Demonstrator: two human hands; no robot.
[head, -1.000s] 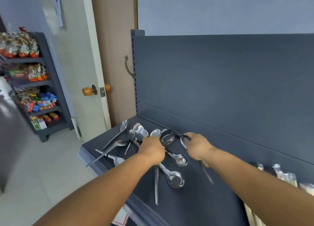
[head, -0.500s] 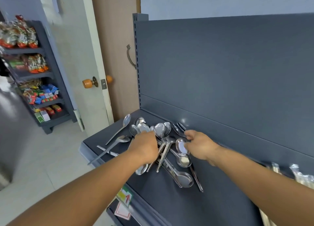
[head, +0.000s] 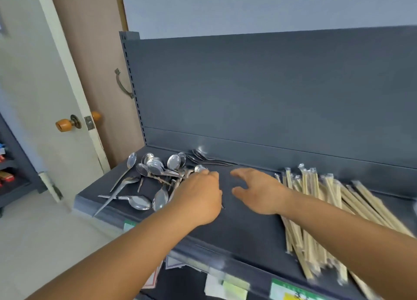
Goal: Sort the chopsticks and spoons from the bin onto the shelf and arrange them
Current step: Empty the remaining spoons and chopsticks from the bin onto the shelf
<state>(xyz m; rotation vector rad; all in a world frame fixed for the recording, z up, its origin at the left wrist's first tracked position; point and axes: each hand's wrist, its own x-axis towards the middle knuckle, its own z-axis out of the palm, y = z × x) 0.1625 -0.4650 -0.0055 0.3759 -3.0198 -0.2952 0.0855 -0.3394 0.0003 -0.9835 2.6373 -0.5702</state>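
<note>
- The step in hand looks like arranging the spoons (head: 158,171) on the shelf (head: 252,227); the sorting seems largely done, since spoons and chopsticks (head: 327,200) lie in separate groups.
- The left hand (head: 198,198) sits at the right edge of the spoon heap, its fingers curled down into the handles. It appears to grasp a few of them, though the back of the hand hides the fingertips, so how many it holds I cannot tell.
- The right hand (head: 257,191) hovers just beside the left one over bare shelf, fingers spread and relaxed, thumb apart, holding nothing.
- Most spoons lie jumbled to the left of the left hand, bowls pointing toward the back panel (head: 270,96) and handles crossing. A few more lie in a tidier row beyond both hands, against the foot of the back panel.
- The wrapped chopsticks lie in a loose fan to the right of the right hand, touching its wrist side; their ends are uneven.
- No bin is in view.
- The next move probably calls for drawing the tangled handles parallel and gathering the stray spoons at the far left toward the heap. The free right hand is well placed to steady or receive them.
- Crossed handles may drag neighbours along, so a slow pull seems wise.
</note>
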